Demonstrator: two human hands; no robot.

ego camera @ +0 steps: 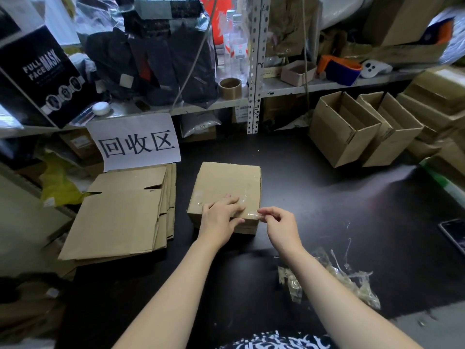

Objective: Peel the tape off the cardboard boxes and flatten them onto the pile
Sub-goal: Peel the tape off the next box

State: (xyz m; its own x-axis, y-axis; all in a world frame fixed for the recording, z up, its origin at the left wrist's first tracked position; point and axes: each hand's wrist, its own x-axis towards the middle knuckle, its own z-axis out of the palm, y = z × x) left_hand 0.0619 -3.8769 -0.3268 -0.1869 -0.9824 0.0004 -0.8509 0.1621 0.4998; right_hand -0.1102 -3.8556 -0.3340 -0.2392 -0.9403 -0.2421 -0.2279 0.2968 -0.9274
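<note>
The closed cardboard box (226,182) sits at the middle of the dark worktop (327,197), which may in fact be the floor; the view does not settle it. The left grip (219,217) lies flat on the lid, fingers extended, pressing down. The right grip (279,225) pinches the free end of the clear tape (249,213) at the near right edge. The tape looks thin and liable to tear: hold close to the board and pull low. The box should be light and stiff. The flattened pile (120,217) lies just left; peeled tape scraps (352,280) lie near right. Loaded shelving (302,84) crowds the rear.
</note>
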